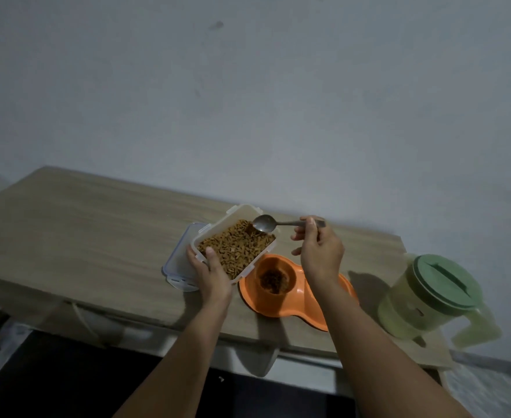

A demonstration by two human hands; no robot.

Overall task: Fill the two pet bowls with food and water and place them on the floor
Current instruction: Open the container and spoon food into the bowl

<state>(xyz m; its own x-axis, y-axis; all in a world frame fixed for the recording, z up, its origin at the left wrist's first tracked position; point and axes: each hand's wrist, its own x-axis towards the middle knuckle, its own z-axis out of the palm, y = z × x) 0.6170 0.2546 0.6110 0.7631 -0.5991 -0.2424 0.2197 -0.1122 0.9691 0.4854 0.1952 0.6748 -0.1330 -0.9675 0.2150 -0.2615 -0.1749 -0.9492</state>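
- My left hand point(210, 274) grips the near corner of the tub point(236, 242) of kibble, centre frame, tilted toward me
- My right hand point(319, 251) pinches the spoon point(274, 223) handle, its bowl looking empty over the tub
- The orange feeder point(296, 292) sits just below, left cup part filled
- Kibble is light and loose; scoop level
- The jug point(429, 297), lower right, looks heavy; take its handle

The double pet bowl point(278, 306) is orange; the kibble point(236, 247) is golden brown in a translucent white container point(239, 214). The spoon point(265, 223) is grey metal. The jug point(435, 297) is pale yellow-green with a sage-green lid point(445, 280). The worktop point(82, 224) shows light wood grain; the wall point(248, 101) is bluish grey.
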